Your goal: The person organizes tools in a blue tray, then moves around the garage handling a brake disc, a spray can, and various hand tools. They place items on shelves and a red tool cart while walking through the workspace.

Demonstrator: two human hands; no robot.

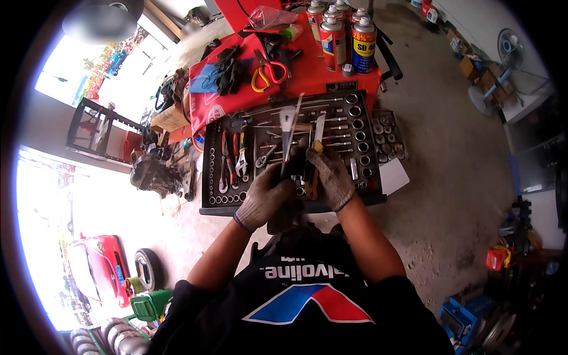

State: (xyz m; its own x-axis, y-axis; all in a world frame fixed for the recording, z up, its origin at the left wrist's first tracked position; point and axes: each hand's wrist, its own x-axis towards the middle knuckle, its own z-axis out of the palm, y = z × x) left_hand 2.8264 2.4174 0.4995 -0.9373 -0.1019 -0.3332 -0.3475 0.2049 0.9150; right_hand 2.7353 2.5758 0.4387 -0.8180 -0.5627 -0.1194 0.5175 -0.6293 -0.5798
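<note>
Both hands wear grey knit work gloves and meet over an open black tool drawer (208, 195) full of sockets and wrenches. My left hand (264, 198) grips a bundle of long metal tools, among them a wrench (287, 127) that sticks up and away from me. My right hand (331, 176) is closed on a yellow-handled tool (315, 157) beside that bundle. The two hands touch at the middle. What lies under them in the drawer is hidden.
A red cabinet top (307, 74) behind the drawer carries several spray cans (346, 38), yellow-handled snips (263, 76), black gloves (228, 71) and a plastic bag. A small tray of sockets (387, 136) and a white sheet (393, 176) lie to the right. Concrete floor stretches right; clutter lines the left.
</note>
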